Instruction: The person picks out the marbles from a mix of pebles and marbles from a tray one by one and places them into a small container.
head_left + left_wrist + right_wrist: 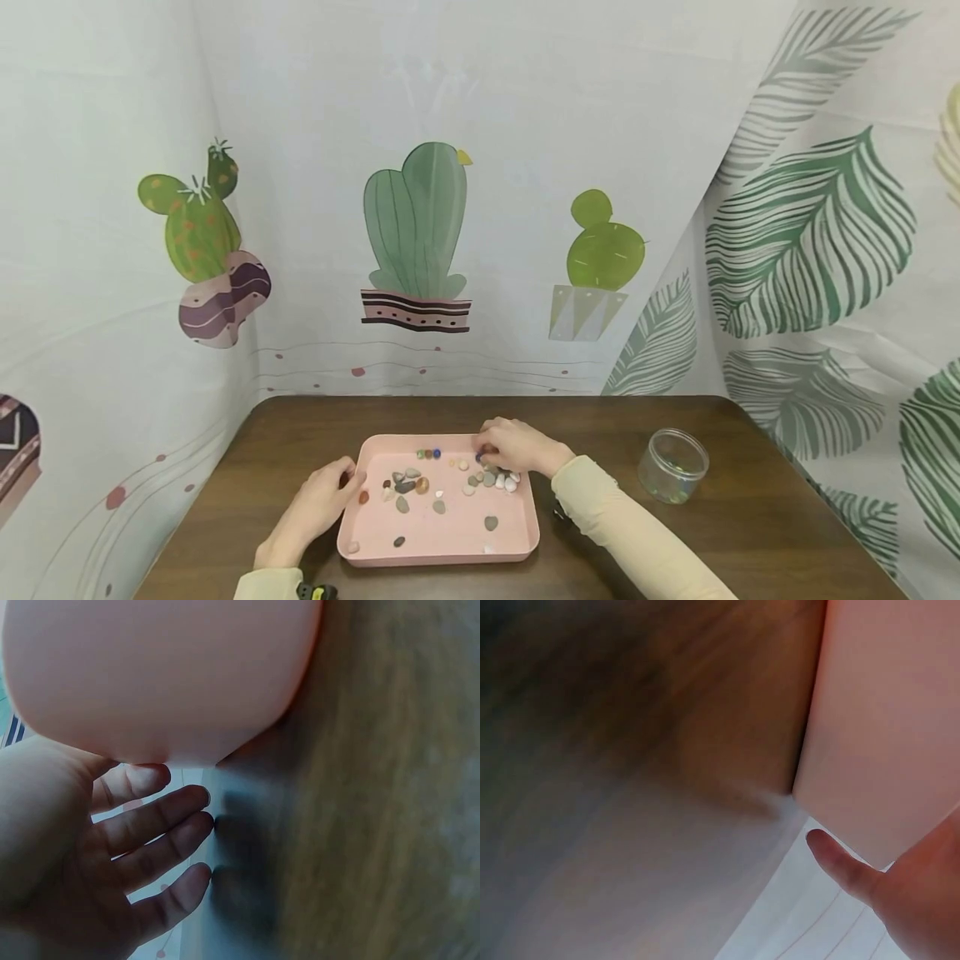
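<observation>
A pink tray (442,553) holds small pebbles and a few glass marbles. My right hand (517,446) reaches over its far right corner, fingertips bent down and pinching a dark blue marble (478,457). White pebbles (506,482) lie just below that hand. In the right wrist view, one finger (840,862) sticks out past the tray's outer wall (885,720), and the other fingers are hidden. My left hand (324,496) is at the tray's left rim; in the left wrist view its loosely extended fingers (161,825) lie beside the tray's outer side (165,682).
Three marbles (428,454) sit in a row near the tray's far edge. Grey and brown pebbles (405,486) cluster left of the tray's middle. A clear round tub (673,467) with some marbles stands right of the tray on the brown table (600,421). Printed curtains hang behind.
</observation>
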Available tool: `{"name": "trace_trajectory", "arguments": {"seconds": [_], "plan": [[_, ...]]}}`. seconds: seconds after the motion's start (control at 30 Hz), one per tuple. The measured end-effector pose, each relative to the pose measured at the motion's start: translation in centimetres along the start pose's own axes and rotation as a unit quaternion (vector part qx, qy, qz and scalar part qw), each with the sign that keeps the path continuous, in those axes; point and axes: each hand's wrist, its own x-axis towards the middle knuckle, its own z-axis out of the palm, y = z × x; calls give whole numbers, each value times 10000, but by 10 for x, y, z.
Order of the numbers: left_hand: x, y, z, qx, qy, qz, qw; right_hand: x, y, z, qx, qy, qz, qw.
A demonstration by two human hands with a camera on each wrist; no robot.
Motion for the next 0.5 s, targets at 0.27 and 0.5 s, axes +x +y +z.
{"name": "trace_trajectory", "arguments": {"seconds": [0.27,0.5], "plan": [[1,-1,1,22,35,-34,10000,5,-1,3,140,-135,208,9996],[1,-1,1,23,34,-17,10000,5,-2,4,278,-113,400,9987]]}}
